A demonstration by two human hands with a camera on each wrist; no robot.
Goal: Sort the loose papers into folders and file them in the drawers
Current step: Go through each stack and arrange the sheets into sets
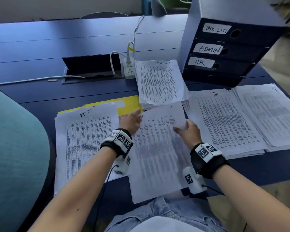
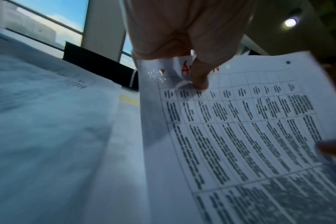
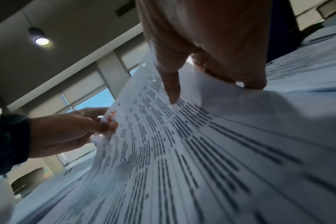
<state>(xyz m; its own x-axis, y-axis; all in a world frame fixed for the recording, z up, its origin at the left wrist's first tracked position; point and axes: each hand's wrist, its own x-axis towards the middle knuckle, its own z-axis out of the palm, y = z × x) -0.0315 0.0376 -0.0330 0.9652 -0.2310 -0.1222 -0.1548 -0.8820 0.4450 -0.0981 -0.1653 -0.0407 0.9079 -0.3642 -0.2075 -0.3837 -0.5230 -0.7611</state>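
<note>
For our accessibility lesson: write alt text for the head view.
Both hands, left hand and right hand, hold a printed sheet above a blue desk with sorted paper piles, beside a drawer unit labelled TASK LIST, ADMIN, HR.

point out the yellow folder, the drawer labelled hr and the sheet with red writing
yellow paper folder [image 1: 130, 103], head view, bare upper right part.
dark drawer labelled HR [image 1: 231, 66], head view, front face.
white printed sheet with red writing [image 1: 159, 148], head view, middle.

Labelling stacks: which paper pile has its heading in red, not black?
The ADMIN stack, held off the desk by both hands. The IT pile, TASK LIST pile and HR pile are headed in black.
</note>
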